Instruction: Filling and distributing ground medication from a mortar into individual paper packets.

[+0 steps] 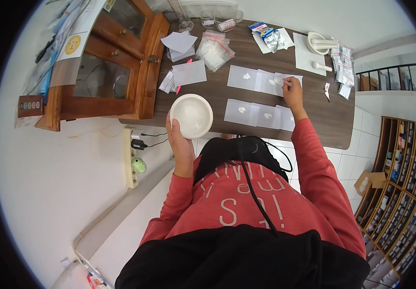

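Observation:
My left hand (181, 146) grips the side of a white porcelain mortar (208, 116), thumb over the rim. A little white powder (197, 125) lies low inside the bowl. Over the upper row of white paper sheets (235, 85), my right hand (293, 92) pinches a small, pale, translucent scraper or card (278, 80); its exact kind is unclear. Small heaps of white powder (246, 76) rest on these sheets. Nearer to me runs a lower row of overlapping papers (253, 119), also bearing powder heaps (268, 115). My right hand and wrist partly hide the right-hand sheets.
A wooden glass-door cabinet (103, 104) borders the dark tabletop (193, 90) on the left. Plastic zip bags (213, 54) and glassware (207, 16) stand behind. At back right are another mortar with pestle (318, 43), a loose pestle (322, 66) and filled sachets (343, 68).

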{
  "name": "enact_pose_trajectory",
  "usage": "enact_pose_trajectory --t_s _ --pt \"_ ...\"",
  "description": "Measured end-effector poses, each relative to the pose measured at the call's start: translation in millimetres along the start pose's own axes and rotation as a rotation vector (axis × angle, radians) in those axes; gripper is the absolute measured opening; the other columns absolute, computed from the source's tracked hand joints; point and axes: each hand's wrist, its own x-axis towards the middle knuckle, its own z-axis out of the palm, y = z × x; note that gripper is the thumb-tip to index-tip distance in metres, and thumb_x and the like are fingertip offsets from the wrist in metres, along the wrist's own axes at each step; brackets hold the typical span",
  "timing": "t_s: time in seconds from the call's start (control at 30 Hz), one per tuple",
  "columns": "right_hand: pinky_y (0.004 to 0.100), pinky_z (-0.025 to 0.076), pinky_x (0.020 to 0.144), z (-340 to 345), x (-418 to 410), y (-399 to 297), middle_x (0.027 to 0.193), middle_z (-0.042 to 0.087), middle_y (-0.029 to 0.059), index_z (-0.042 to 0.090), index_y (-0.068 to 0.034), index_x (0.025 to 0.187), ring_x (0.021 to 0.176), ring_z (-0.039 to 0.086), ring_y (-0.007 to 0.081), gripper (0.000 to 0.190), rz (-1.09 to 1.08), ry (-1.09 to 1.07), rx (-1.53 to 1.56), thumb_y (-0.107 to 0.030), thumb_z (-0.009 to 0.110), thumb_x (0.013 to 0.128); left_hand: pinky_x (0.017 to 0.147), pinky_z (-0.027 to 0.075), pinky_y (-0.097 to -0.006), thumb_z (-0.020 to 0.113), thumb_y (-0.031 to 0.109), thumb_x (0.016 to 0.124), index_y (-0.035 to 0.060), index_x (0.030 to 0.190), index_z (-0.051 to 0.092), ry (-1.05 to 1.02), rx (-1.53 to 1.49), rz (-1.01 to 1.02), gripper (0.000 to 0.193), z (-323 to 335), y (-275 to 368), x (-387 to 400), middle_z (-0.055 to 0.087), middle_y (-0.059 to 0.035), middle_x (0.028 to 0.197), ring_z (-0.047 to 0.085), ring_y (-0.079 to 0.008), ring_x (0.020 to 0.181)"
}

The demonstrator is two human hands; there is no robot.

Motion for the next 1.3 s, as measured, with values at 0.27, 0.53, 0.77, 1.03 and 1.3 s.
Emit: enact_pose_trajectory --t_s 0.27,0.53,0.77,1.03,1.3 --pt "0.0266 0.044 0.058 -5 2 2 0.079 0.052 0.0095 0.052 -0.002 0.084 0.061 0.053 0.0186 0.012 -0.096 -0.056 -0.087 -0.001 0.049 0.073 0.085 0.037 -0.0298 0.031 0.022 0.088 0.0029 0.124 0.027 -0.006 -0.009 0.012 0.042 9 -1 -10 0.035 -0.0171 0.119 0.040 -0.0239 0.106" --pt "0.0248 0.043 0.056 -4 -9 -3 0.073 0.054 0.0064 0.051 -0.002 0.083 0.060 0.054 0.0164 0.011 0.349 -0.099 0.306 0.001 0.048 0.073 0.083 0.038 -0.0286 0.031 0.024 0.088 0.0031 0.122 0.029 0.015 -0.007 0.011 0.040 8 -5 -16 0.038 -0.0158 0.117 0.042 -0.0223 0.104" --pt "0.0214 0.044 0.057 5 -60 -55 0.075 0.053 0.0061 0.051 -0.002 0.087 0.062 0.053 0.0120 0.012 0.396 -0.319 0.542 0.000 0.048 0.075 0.079 0.039 -0.0253 0.032 0.026 0.088 0.0020 0.117 0.035 0.045 -0.049 0.032 0.037 1 -3 -16 0.044 -0.0117 0.110 0.046 -0.0170 0.097" --pt "0.0258 0.042 0.055 24 -83 -73 0.080 0.049 0.0081 0.049 -0.003 0.082 0.064 0.052 0.0191 0.013 -0.139 -0.344 0.163 0.002 0.048 0.071 0.080 0.039 -0.0254 0.032 0.026 0.088 0.0014 0.116 0.035 0.027 -0.045 0.026 0.037 -12 1 -15 0.044 -0.0121 0.111 0.046 -0.0167 0.097" --pt "0.0284 0.041 0.058 26 -90 -85 0.085 0.046 0.0082 0.050 -0.003 0.079 0.063 0.049 0.0219 0.014 -0.319 -0.335 -0.071 0.005 0.049 0.068 0.085 0.036 -0.0300 0.030 0.024 0.088 0.0024 0.123 0.029 -0.041 -0.046 0.005 0.041 -26 7 -8 0.037 -0.0164 0.118 0.041 -0.0237 0.106"
